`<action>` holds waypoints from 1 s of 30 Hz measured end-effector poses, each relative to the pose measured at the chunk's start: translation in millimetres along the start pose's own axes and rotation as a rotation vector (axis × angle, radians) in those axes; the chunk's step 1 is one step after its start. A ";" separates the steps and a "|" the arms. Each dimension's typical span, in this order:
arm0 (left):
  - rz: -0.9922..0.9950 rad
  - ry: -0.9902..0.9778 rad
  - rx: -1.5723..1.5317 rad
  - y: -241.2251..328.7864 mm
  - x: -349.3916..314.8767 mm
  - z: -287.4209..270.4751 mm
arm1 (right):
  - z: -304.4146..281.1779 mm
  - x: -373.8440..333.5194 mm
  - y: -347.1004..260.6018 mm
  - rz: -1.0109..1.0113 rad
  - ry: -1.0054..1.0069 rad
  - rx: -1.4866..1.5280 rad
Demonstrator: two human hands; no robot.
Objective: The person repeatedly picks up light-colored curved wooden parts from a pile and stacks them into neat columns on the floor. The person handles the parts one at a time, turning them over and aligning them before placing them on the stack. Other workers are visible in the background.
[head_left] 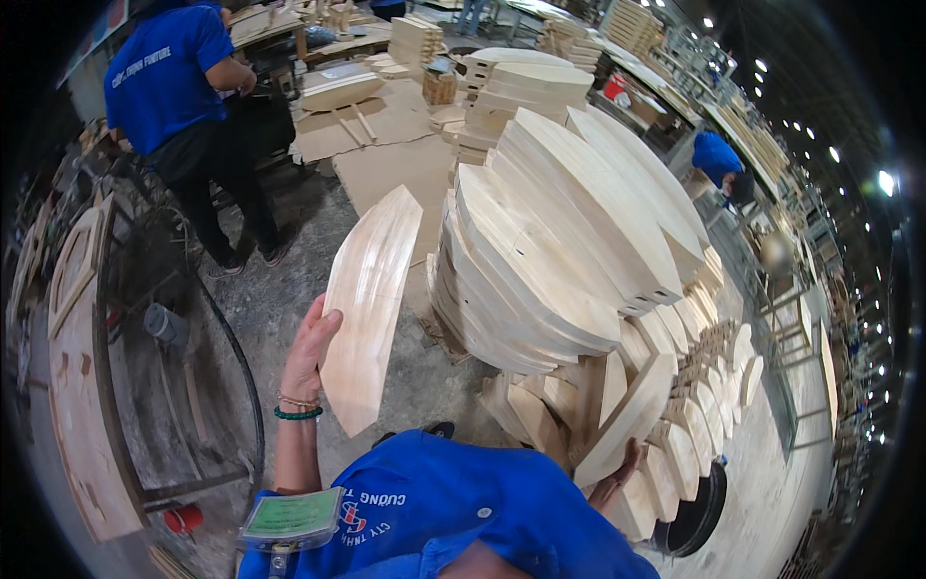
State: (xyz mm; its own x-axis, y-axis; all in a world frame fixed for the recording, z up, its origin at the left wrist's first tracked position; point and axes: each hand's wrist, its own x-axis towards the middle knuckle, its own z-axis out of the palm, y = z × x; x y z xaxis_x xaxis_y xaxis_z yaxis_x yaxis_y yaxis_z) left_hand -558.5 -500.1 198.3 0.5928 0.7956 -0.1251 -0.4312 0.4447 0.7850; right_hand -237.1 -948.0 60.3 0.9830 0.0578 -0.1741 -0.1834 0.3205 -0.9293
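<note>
Your blue shirt (434, 492) carries white capitals (389, 501) beside a red-and-white emblem (353, 518) on its chest, upside down in this view. Your green badge (289, 516) bears print too small to read. One line of white lettering (142, 68) crosses the back of a co-worker's blue top (174, 101).

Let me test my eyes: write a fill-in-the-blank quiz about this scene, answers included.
The left hand holds a flat board made of ____.
The darker beaded bracelet is coloured ____.
In the picture, the right hand appears ____ (higher or lower) than the left.
The camera wearer's shirt is ____.

Missing words: wood; green; lower; blue.
</note>
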 end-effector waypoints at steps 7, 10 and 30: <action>-0.016 -0.173 -0.055 10.4 43.1 49.1 | 31.9 -73.1 -45.3 0.077 0.109 0.120; 0.074 -0.316 0.026 11.8 39.0 98.7 | 47.8 -107.3 -40.4 0.116 0.149 0.163; 0.096 -0.593 1.109 -37.5 56.4 158.5 | 41.2 -207.3 -5.7 0.104 0.174 0.366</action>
State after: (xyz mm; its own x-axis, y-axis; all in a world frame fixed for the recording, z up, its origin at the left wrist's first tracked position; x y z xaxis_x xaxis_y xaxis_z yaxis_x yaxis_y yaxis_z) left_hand -401.1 -537.0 258.0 0.9283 0.3710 0.0259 0.1417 -0.4172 0.8977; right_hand -439.7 -922.8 115.1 0.9387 -0.0426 -0.3422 -0.2381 0.6377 -0.7325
